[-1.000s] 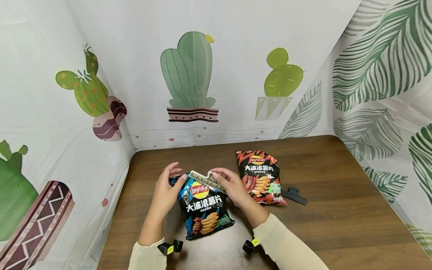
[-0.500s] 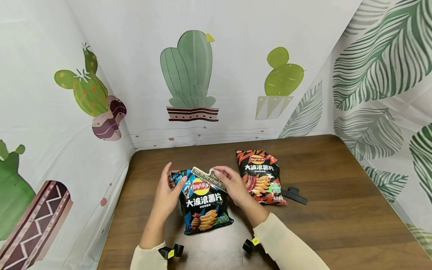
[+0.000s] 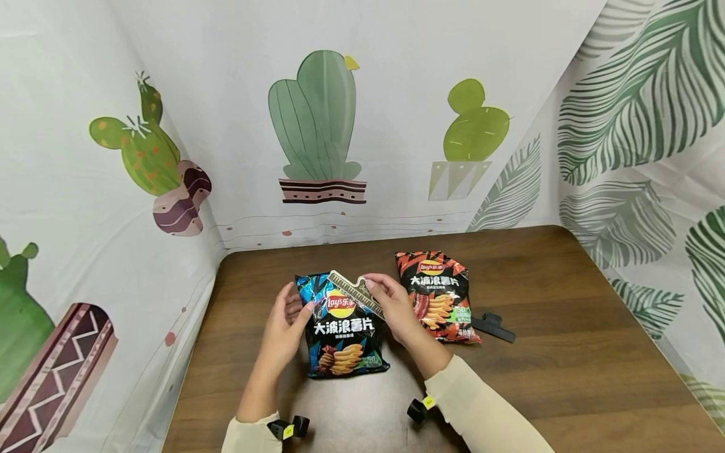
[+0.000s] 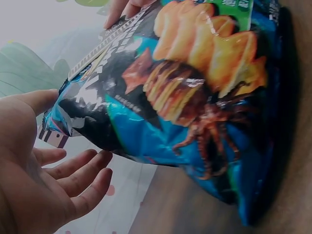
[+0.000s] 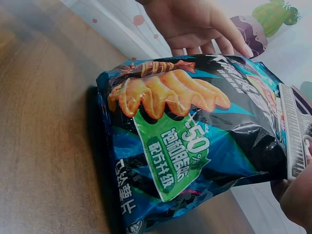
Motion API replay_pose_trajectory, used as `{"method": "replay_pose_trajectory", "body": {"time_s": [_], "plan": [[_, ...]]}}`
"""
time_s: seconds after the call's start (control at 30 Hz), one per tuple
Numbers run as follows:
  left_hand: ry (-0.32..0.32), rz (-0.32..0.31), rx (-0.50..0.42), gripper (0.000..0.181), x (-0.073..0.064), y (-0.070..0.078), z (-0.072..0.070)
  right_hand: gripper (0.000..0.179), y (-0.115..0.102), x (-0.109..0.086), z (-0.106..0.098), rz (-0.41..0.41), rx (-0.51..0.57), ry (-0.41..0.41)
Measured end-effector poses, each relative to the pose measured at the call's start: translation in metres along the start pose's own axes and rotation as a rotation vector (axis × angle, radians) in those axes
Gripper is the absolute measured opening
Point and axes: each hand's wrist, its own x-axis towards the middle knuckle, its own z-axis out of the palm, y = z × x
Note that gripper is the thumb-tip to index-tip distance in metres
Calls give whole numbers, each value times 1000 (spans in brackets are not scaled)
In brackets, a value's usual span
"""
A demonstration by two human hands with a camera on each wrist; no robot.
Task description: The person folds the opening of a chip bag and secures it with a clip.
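Note:
A blue-and-black Lay's chip bag (image 3: 340, 327) leans up with its bottom edge low over the table. Across its top right corner, at a slant, lies a long pale bag clip (image 3: 354, 292) with a hump-shaped handle. My right hand (image 3: 396, 311) pinches that clip by the handle end; in the right wrist view the ruled face of the clip (image 5: 292, 131) runs along the bag's top. At the bag's left side my left hand (image 3: 283, 327) is spread, thumb over the front edge. The left wrist view shows the loose fingers (image 4: 87, 170) near the bag's side.
Behind my right hand lies a red-and-black Lay's bag (image 3: 433, 296) on the wooden table (image 3: 566, 340). A black bag clip (image 3: 494, 327) lies partly beneath its right edge. A cloth printed with cacti (image 3: 317, 126) hangs behind the table.
The blue bag has moved away from me and slightly right, with the clip and right fingers moving along. My left hand has slid a little toward me along its side.

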Motion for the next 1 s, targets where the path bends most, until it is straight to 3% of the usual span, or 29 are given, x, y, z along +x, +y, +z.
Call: {"method": "replay_pose_trajectory", "body": {"time_s": [0.3, 0.6, 0.83, 1.0], "plan": [[-14, -20, 14, 69, -3, -9, 8, 30, 1, 3, -2, -19, -13, 20], [-14, -18, 30, 61, -7, -24, 18, 31, 2, 5, 1, 17, 129, 31], [-29, -76, -19, 60, -6, -40, 24, 33, 6, 7, 2, 27, 127, 78], [-14, -89, -40, 53, -8, -40, 27, 32, 9, 9, 2, 53, 150, 96]]}}
